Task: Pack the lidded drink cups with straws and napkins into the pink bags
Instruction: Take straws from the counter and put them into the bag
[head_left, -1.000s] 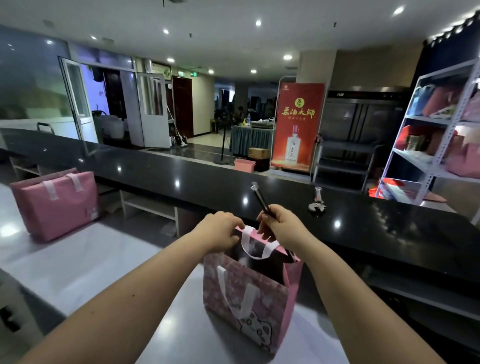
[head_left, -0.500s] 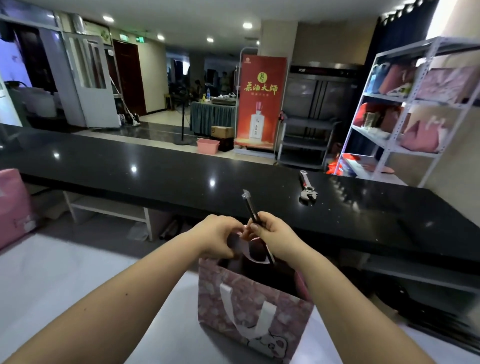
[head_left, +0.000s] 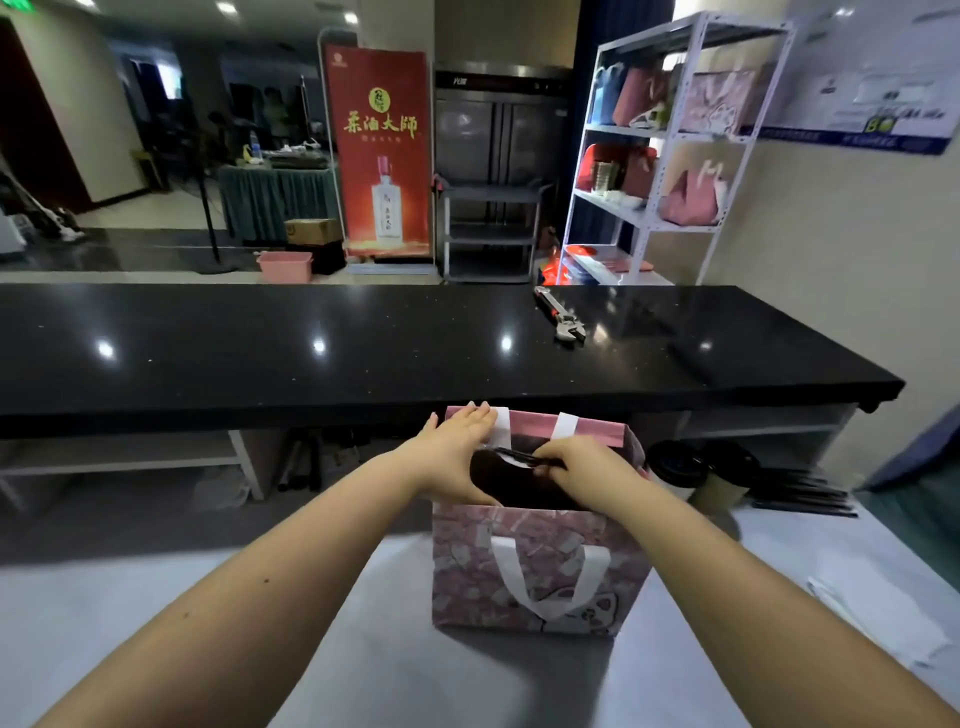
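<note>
The dark straw (head_left: 511, 454), upright above the pink bag (head_left: 535, 571) a moment earlier, had sunk into its mouth on the bench (head_left: 363, 670), pinched by the right hand (head_left: 579, 462) while the left hand (head_left: 457, 447) spread the rim flat-fingered, so it seemed nearly packed.

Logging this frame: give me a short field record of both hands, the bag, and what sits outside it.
left hand: flat, fingers straight, on the far left rim of the pink bag
right hand: pinches a dark straw at the bag's open mouth
bag: upright on the pale table; inside too dark to tell
lidded cups: two, right of the bag
spare straws: right of the cups
wrench: on the black counter
</note>
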